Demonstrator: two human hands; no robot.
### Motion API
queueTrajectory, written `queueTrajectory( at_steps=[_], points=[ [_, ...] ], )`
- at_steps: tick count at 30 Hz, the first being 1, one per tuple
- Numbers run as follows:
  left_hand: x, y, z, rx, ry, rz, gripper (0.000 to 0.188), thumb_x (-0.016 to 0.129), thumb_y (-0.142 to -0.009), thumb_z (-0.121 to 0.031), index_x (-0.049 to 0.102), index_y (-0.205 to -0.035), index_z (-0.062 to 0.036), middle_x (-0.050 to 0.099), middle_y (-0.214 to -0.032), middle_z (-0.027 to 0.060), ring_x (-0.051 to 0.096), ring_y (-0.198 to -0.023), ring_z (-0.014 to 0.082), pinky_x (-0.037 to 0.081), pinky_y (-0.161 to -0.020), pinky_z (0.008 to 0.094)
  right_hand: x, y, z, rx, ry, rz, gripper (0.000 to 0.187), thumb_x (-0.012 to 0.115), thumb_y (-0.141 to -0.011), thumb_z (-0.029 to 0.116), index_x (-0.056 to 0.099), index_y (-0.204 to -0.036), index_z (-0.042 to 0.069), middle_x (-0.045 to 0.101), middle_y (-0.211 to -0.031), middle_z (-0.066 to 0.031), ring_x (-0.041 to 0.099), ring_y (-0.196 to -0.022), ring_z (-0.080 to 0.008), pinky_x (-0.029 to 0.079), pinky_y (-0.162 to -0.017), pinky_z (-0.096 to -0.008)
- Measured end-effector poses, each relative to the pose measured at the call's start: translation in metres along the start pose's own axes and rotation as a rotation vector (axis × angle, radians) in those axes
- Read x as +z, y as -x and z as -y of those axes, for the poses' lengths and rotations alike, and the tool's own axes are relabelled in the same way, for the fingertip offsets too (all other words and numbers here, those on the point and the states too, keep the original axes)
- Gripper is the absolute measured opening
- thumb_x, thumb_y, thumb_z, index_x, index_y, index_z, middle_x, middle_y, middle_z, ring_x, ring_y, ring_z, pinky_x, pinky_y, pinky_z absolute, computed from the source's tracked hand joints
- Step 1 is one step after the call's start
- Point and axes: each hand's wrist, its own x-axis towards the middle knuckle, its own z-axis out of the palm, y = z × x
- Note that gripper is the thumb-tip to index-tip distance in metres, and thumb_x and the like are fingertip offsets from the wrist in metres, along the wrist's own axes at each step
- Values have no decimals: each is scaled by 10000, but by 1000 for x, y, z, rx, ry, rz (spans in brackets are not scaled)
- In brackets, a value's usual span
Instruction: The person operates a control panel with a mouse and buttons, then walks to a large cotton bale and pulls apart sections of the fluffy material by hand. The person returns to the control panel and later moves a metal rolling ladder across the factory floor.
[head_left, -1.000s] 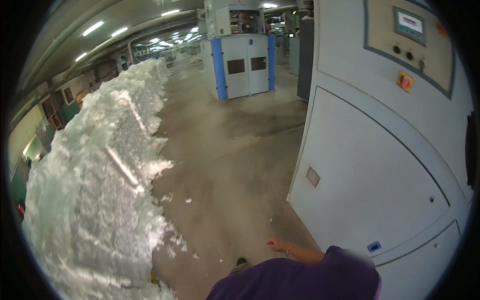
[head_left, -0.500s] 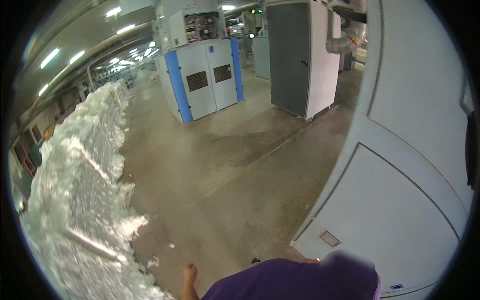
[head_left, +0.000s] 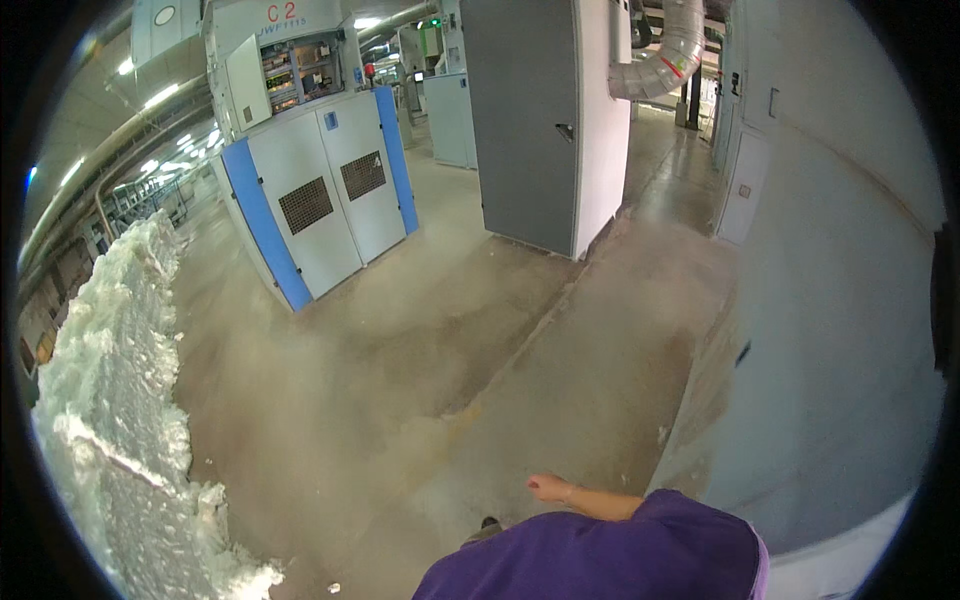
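My right hand (head_left: pixel 545 488) reaches out low over the concrete floor (head_left: pixel 420 380), its bare forearm coming from my purple sleeve (head_left: pixel 620 555). It holds nothing and touches nothing, and it is too small to tell how its fingers are set. A dark shoe tip (head_left: pixel 488 524) shows just below it. My left hand is out of the picture.
A long bank of loose white fibre (head_left: pixel 110 430) runs along the left. A white cabinet with blue edges and vent grilles (head_left: pixel 320 195) stands ahead, with a tall grey cabinet (head_left: pixel 530 120) beside it. A pale grey machine wall (head_left: pixel 830 340) fills the right. A silver duct (head_left: pixel 665 55) hangs overhead.
The view has swung right and forward: the fibre bank has slid to the left edge and the cabinets are nearer. A hand showed low left half a second ago; now my right hand shows near the centre.
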Motion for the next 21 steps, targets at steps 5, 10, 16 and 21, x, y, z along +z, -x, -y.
queueTrajectory(
  at_steps=[5,10,16,21],
  points=[
    [-70,-175,-240,139,-117,-16,335,485,-908,-186,626,-1167,-26,677,-1007,176,656,-909,269,516,-776,365,-84,-45,-131,72,613,401,310,465,-963,231,649,-1076,8,641,-1088,-208,616,-991,-348,477,-830,-455],
    [-102,-326,-556,685,192,-35,238,491,-900,-149,628,-914,44,574,-703,50,530,-618,141,438,-555,300,-149,-102,-221,729,330,559,392,530,-911,299,632,-1095,-32,647,-1093,-201,616,-974,-349,483,-831,-440],
    [-82,-416,-780,642,170,-34,261,475,-889,-195,629,-824,5,602,-654,65,546,-615,153,449,-573,327,-283,-347,-223,639,288,498,376,529,-910,277,629,-1094,-35,648,-1074,-199,613,-958,-344,480,-824,-443],
    [-117,-498,-792,485,-100,260,280,519,-901,-268,680,-793,-66,677,-758,55,609,-706,187,483,-658,368,-439,-658,-117,683,-80,-116,332,509,-891,194,617,-1120,-21,637,-1090,-163,597,-983,-308,469,-846,-431]
  ],
)
